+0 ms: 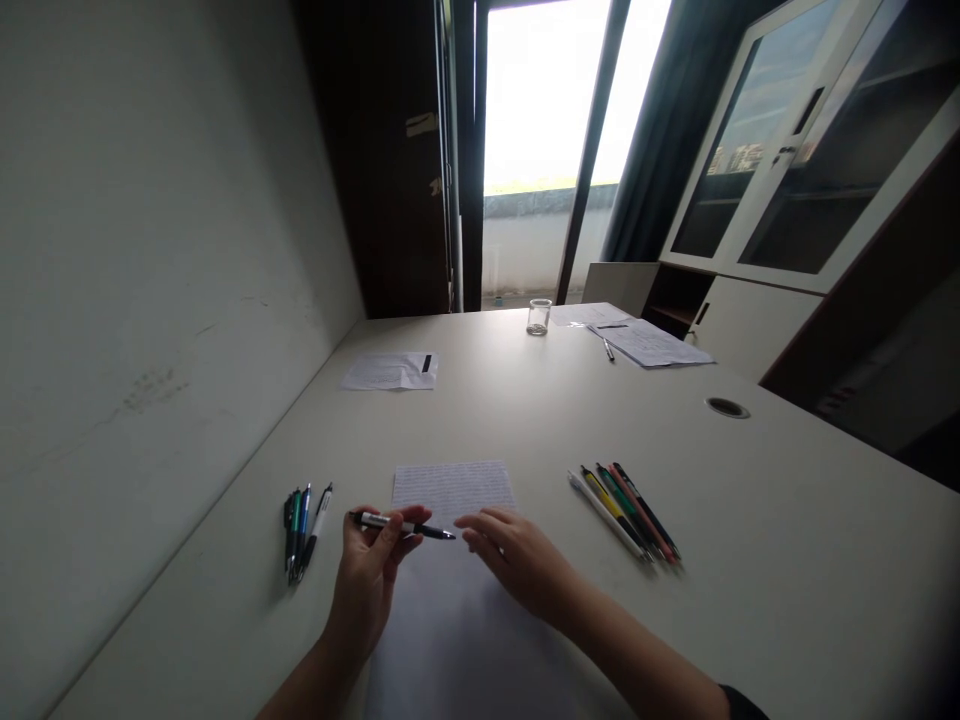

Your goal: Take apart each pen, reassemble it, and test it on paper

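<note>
My left hand point(375, 550) is closed around a white-and-black pen point(409, 525), which it holds nearly level with the tip pointing right. Just right of that tip is my right hand point(517, 555), its fingers loosely bent and apart, with nothing visible in it. Both hands are above a paper sheet point(457, 640), whose far part point(454, 484) carries lines of writing. Several pens point(304, 530) lie in a group left of my left hand. To the right of my right hand lies another row of several pens point(622, 510), white, yellow, green, pink and black.
Against the left side runs a wall point(165, 300). Farther back on the white table point(510, 410) are a paper point(390, 371), a glass point(538, 317), a stack of papers point(649, 343) and a single pen point(608, 350). A round cable hole point(727, 408) is near the right edge.
</note>
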Demonstrator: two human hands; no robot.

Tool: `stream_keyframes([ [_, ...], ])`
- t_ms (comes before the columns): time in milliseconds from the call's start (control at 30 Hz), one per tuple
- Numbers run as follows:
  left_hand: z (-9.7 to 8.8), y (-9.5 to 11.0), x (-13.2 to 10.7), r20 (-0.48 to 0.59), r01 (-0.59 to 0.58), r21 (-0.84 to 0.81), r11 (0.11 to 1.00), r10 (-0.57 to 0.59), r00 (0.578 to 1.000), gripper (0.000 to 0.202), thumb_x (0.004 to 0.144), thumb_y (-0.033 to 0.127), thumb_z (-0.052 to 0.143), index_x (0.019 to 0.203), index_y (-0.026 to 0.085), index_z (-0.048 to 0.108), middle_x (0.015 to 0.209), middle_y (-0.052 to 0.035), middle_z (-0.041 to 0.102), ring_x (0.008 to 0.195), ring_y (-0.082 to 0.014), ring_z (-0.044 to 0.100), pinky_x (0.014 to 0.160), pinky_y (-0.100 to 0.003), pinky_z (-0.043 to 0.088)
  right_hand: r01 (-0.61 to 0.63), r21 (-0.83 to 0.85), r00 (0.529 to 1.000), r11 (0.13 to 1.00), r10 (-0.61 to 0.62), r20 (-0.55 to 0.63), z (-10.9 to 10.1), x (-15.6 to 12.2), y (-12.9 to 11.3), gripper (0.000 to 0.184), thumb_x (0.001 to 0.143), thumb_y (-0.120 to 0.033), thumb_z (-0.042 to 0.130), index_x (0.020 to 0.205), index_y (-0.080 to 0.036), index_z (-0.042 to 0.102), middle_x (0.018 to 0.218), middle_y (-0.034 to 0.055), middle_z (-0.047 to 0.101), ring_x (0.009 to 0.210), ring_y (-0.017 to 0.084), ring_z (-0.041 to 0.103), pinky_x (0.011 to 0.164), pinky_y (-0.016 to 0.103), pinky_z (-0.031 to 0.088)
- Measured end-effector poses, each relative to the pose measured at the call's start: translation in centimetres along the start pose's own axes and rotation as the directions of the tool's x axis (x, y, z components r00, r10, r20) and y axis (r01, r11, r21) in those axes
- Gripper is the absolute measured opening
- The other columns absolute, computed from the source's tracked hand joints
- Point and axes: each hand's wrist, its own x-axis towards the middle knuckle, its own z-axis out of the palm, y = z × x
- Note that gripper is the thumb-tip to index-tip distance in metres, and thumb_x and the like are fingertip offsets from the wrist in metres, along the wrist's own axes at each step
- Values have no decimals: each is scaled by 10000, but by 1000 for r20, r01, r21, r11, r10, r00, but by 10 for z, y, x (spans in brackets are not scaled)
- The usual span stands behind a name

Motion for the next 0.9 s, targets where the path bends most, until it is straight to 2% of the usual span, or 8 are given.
stream_keyframes([
  [200, -2, -4, 4, -5, -1, -5, 1000, 1, 1000, 435, 805, 338, 761, 1002, 244, 385, 1034, -66, 739, 1055, -260, 690, 837, -380, 556, -25, 7, 997, 1000, 25, 67, 22, 19, -4, 305, 1020, -288, 441, 810, -203, 645, 829, 22, 678, 803, 167, 623, 757, 262, 447],
  [300, -5, -6, 8, -35, 2, 48, 999, 0, 999, 382, 793, 356, 764, 971, 221, 453, 1000, -48, 724, 984, -224, 699, 840, -369, 549, -68, 55, 996, 996, 65, 53, 24, 20, 5, 294, 1020, -280, 437, 800, -201, 616, 801, 8, 663, 763, 155, 606, 723, 249, 428],
  [400, -11, -6, 12, -58, 9, 160, 987, 0, 998, 383, 756, 357, 789, 969, 198, 513, 900, -38, 711, 805, -177, 694, 699, -287, 541, -84, 72, 996, 994, 81, 39, 24, 17, 16, 300, 1028, -299, 408, 824, -199, 604, 764, 0, 643, 722, 145, 581, 689, 241, 411],
  [533, -25, -2, 18, 37, 26, 309, 951, -39, 999, 425, 762, 378, 775, 1068, 193, 545, 804, -45, 705, 634, -172, 655, 572, -273, 498, -88, 58, 996, 994, 87, 18, 25, 12, 25, 323, 1034, -325, 366, 845, -197, 595, 746, -1, 616, 677, 137, 546, 650, 237, 396],
  [633, -39, 3, 24, 130, 3, 417, 909, -62, 990, 315, 799, 390, 737, 995, 184, 602, 814, -62, 706, 628, -174, 646, 565, -277, 498, -80, 40, 997, 996, 79, 20, 26, 11, 26, 328, 1032, -324, 356, 838, -200, 589, 749, 5, 610, 656, 136, 527, 633, 237, 386],
  [733, -51, 5, 30, 199, -51, 535, 843, -67, 978, 254, 819, 389, 717, 921, 164, 660, 693, -37, 665, 542, -140, 589, 517, -249, 472, -51, -2, 998, 999, 51, 31, 27, 12, 27, 295, 1022, -295, 377, 836, -203, 587, 760, 10, 616, 665, 142, 528, 632, 238, 375],
  [833, -57, 4, 34, 229, -78, 603, 794, -79, 970, 266, 829, 408, 700, 904, 153, 698, 678, -35, 644, 492, -123, 562, 460, -230, 444, -41, -50, 998, 998, 43, 44, 28, 12, 27, 266, 1013, -263, 399, 837, -201, 588, 778, 18, 633, 671, 149, 538, 631, 241, 371],
  [900, -57, 3, 34, 234, -69, 596, 800, -91, 968, 284, 825, 424, 699, 895, 150, 709, 690, -39, 642, 483, -123, 566, 436, -225, 437, -42, -75, 998, 996, 46, 49, 29, 12, 27, 252, 1011, -248, 410, 839, -199, 587, 792, 23, 644, 670, 149, 547, 627, 239, 371],
])
